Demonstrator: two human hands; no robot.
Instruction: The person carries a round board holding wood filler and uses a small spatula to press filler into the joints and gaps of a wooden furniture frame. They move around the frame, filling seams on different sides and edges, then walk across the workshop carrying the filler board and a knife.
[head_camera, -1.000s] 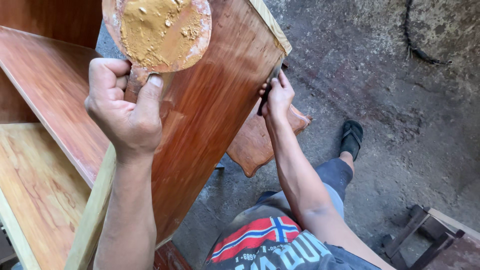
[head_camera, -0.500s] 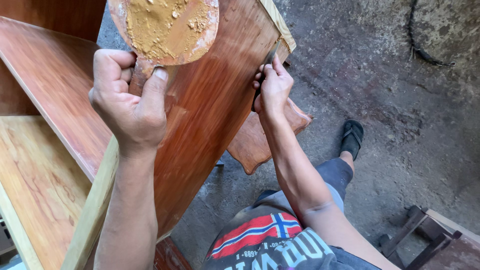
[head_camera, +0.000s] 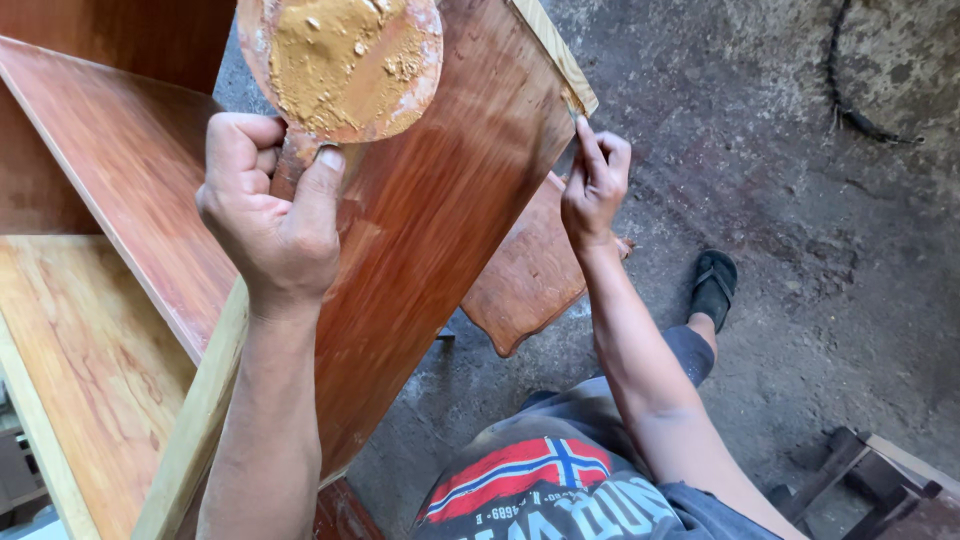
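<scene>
Right hand (head_camera: 593, 180) has slid up the red-brown panel (head_camera: 440, 220) edge toward 12 o'clock, fingers pressed together pinching a small scraper at the corner, while your left hand (head_camera: 265, 215) stays clenched on the putty-loaded paddle (head_camera: 345, 60) at 11 o'clock.

No packages, signs (or screens).

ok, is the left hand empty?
No, the left hand grips the handle of a round board heaped with tan putty, held up over the red panel.
</scene>
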